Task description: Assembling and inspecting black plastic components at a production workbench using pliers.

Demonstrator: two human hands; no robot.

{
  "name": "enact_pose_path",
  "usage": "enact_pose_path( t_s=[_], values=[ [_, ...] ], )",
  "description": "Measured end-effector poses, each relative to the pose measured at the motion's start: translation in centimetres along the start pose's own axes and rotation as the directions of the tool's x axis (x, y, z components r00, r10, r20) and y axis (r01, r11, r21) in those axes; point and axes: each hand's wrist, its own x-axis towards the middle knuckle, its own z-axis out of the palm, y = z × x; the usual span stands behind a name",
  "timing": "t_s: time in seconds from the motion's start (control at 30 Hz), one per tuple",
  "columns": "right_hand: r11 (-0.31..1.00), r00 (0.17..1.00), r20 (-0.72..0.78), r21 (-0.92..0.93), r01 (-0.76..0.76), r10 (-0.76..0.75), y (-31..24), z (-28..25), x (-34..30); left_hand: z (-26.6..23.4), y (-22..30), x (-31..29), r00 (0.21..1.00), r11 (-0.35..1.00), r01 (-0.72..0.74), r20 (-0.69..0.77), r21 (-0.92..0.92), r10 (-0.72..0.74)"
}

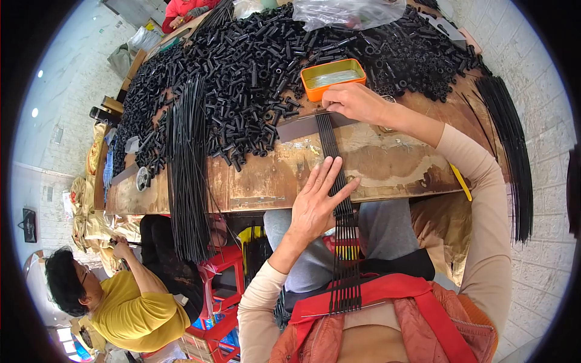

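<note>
The left hand [318, 202] lies flat and open, fingers spread, pressing a row of thin black rods [339, 199] against the front edge of the worn wooden desk [254, 181]. The rods run from a dark strip [302, 127] on the desk down over the edge to the person's lap, where they rest on a red jacket [411, 320]. The right hand [354, 103] is curled with fingertips pinched at the rods' top ends, on the strip. Just behind it sits an orange tray [333, 77]. A heap of short black tubes [242, 72] covers the rear of the desk. Another rod bundle [187, 175] hangs over the desk's left part. A person in yellow [127, 308] sits lower left.
</note>
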Motion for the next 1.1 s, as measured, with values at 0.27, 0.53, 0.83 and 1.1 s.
enact_pose_path(
  t_s=[0.27, 0.53, 0.83, 1.1],
  values=[
    [0.962, 0.997, 0.071, -0.273, 0.025, -0.005, 0.5, -1.6, -1.6, -0.1, 0.0, -0.1, 1.000, 0.999, -0.003, -0.019, -0.038, 0.002],
    [0.974, 0.998, 0.034, -0.221, 0.055, -0.049, 1.4, -1.3, -1.5, -0.1, 0.0, 0.0, 1.000, 0.999, -0.008, -0.021, -0.038, 0.007],
    [0.979, 0.993, -0.020, -0.171, 0.109, -0.115, 1.1, 0.0, -1.2, -0.2, -0.1, -0.1, 1.000, 0.999, -0.008, -0.017, -0.036, 0.008],
    [0.910, 0.983, 0.014, 0.374, -0.177, 0.186, -2.4, -4.5, -1.0, -3.4, 0.1, -1.0, 0.991, 0.997, 0.073, 0.109, 0.011, -0.074]
  ],
)
